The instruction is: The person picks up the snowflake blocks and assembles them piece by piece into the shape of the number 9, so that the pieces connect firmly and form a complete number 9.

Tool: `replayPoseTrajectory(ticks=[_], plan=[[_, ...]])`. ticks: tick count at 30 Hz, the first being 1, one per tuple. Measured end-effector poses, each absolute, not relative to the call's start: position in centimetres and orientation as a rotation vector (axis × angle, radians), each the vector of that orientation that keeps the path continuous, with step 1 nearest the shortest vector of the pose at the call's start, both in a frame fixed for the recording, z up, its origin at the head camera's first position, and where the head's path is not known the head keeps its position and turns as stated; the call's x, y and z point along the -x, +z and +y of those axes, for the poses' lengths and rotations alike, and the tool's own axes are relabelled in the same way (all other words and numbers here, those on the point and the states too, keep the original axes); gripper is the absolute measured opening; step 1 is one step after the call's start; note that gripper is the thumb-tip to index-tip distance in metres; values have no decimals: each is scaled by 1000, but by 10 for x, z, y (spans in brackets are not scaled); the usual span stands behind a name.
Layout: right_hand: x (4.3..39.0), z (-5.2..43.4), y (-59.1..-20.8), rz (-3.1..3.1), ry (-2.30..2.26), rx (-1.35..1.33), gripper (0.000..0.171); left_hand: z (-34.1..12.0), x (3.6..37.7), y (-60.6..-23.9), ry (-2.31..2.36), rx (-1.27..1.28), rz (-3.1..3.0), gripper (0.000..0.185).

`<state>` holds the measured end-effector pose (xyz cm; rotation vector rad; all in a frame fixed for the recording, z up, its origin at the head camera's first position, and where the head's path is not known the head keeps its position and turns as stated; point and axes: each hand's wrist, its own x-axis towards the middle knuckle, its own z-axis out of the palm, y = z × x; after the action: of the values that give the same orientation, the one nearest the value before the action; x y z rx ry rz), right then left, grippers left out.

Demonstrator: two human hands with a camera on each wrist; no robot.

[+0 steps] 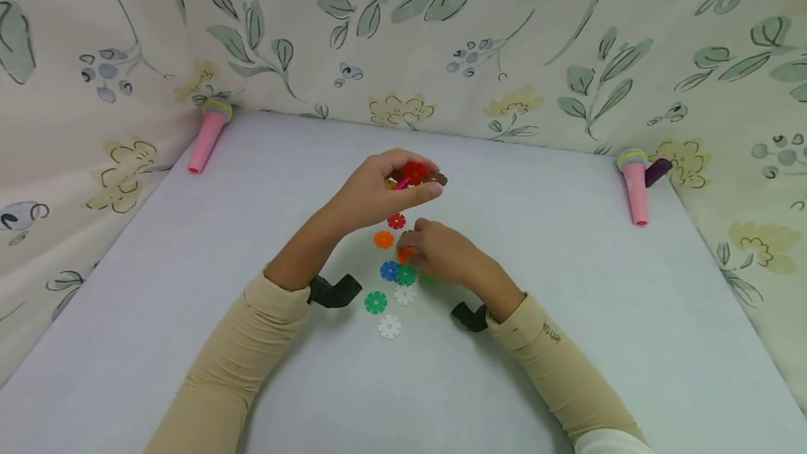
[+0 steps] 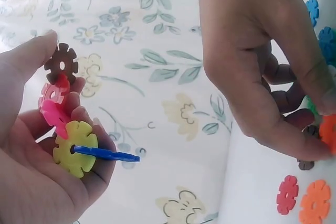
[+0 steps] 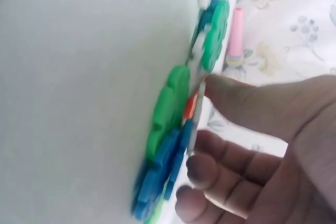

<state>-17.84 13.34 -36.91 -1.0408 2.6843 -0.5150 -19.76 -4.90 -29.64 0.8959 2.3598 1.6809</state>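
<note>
We see the orange disc flat on the table, pinched by the R hand — just below/near the L hand, which grips the disc cluster.

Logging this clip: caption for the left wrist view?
Left hand holds joined snowflake discs; right hand pinches an orange disc.

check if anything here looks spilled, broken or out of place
Nothing stands out. The loose snowflake discs lie flat in a small scatter on the table, none visibly broken. The left hand holds a joined cluster of discs; the right hand pinches an orange disc.
</note>
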Motion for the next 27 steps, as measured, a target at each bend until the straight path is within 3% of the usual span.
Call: replayPoseTrajectory(ticks=[7,15,23,27], plan=[[180,137,-362,2593,-517,869,25,-48,197,-297,1635,-887,2383,37],[181,157,-342,2596,-717,859,9,-49,198,-298,1611,-877,2417,37],[181,173,-319,2763,-1067,810,21,-50,201,-299,1563,-886,2470,40],[180,178,-313,2837,-1256,787,17,-50,202,-299,1535,-864,2506,41]])
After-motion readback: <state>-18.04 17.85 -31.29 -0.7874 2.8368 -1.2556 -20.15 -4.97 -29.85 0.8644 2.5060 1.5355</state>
